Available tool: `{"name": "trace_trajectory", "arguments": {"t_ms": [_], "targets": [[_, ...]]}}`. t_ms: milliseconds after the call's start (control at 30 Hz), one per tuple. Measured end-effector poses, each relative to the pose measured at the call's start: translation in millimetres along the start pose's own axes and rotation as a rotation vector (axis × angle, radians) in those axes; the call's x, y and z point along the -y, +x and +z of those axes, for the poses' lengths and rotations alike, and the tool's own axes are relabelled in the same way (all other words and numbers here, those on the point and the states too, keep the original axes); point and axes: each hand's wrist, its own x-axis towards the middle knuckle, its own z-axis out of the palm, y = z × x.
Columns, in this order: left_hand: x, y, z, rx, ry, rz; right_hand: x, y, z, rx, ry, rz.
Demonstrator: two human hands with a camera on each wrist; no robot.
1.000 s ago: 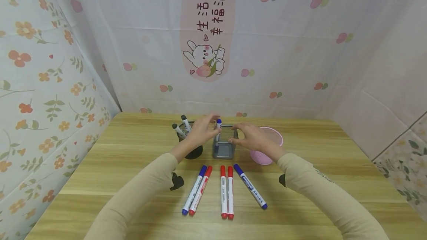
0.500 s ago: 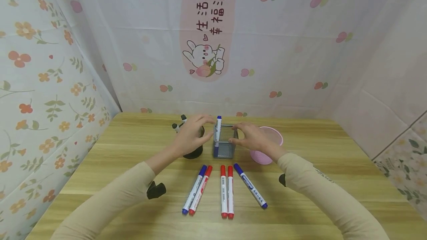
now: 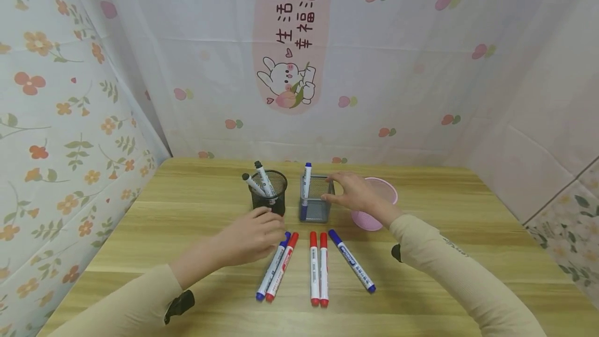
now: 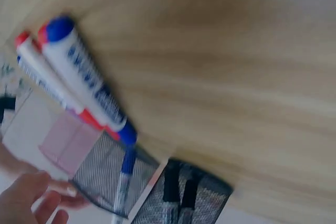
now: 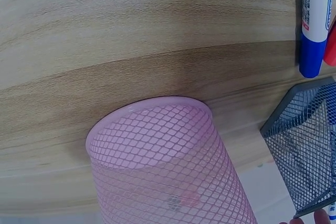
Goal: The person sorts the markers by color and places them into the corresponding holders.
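Observation:
My left hand point(image 3: 252, 235) is over the table in front of the black mesh pen holder point(image 3: 277, 207). Its loosely bent fingers are near the cap end of a blue marker point(image 3: 271, 274); contact cannot be told. My right hand point(image 3: 353, 191) grips the right rim of the grey square mesh pen holder point(image 3: 314, 213). Inside this holder, another blue marker point(image 3: 307, 181) stands upright in the left corner. Beside the lying blue marker is a red marker point(image 3: 282, 269), and a pair of red markers point(image 3: 314, 274) lies farther right.
Two black-capped markers point(image 3: 263, 178) lean in the black holder. A pink mesh pen holder point(image 5: 157, 150) stands right of the grey one, partly behind my right forearm. One more blue marker point(image 3: 352, 261) lies slanted at right. A printed cloth point(image 3: 398, 66) hangs behind the table.
My left hand has drawn back from the grey holder, down and left towards the lying markers. The blue marker stays in the grey holder. My right hand has stayed at its rim.

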Motion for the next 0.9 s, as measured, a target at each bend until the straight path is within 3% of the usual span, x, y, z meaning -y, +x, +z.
{"name": "trace_trajectory", "arguments": {"t_ms": [167, 300, 467, 900], "targets": [[-16.7, -15.1, 8.2, 0.245, 0.092, 0.085, 0, -0.5, 0, -0.001, 0.003, 0.005], [-25.6, -23.8, 14.9, 0.34, 0.059, 0.133, 0, -0.8, 1, -0.001, 0.003, 0.005], [-33.7, -27.9, 18.2, 0.351, 0.011, 0.161, 0, -1.2, 0, -0.002, 0.007, -0.002], [-41.6, -27.9, 21.9, 0.354, -0.076, 0.158, 0, -0.8, 0, -0.005, 0.007, -0.007]]}}
